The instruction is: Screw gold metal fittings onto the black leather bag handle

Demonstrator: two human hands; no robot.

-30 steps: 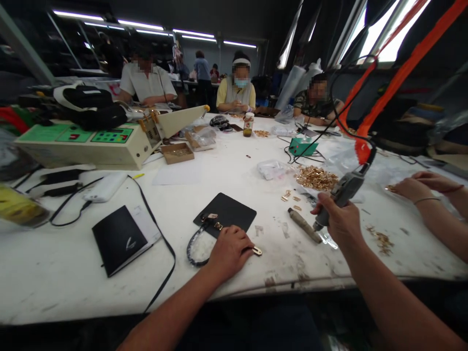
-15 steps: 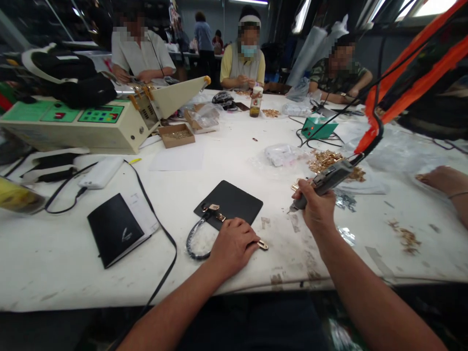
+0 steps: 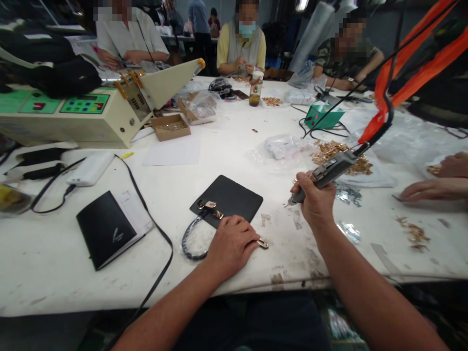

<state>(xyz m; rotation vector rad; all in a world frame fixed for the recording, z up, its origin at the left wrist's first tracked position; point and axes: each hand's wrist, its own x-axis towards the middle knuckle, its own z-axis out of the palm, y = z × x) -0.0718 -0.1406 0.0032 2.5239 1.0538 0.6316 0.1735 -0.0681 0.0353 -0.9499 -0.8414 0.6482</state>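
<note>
My left hand [image 3: 231, 242] presses down on a dark strap [image 3: 190, 240] whose gold metal end [image 3: 263, 243] sticks out past my fingers, at the near edge of the white table [image 3: 226, 161]. The strap's other end, with gold buckles [image 3: 211, 208], lies on a black mat [image 3: 229, 199]. My right hand [image 3: 314, 201] grips a grey corded power tool [image 3: 327, 173], tip pointing down-left just above the table, to the right of the mat.
A pile of gold metal parts [image 3: 341, 155] and a plastic bag [image 3: 283, 146] lie beyond the tool. A cream machine [image 3: 84, 114], a black notebook [image 3: 106, 229] and cables are on the left. Another person's hands [image 3: 437, 183] rest at right; three people sit across.
My right hand has swung the tool from the right side toward the middle, nearer the mat, and tilted its tip down-left. My left hand stays on the strap. The view dipped lower.
</note>
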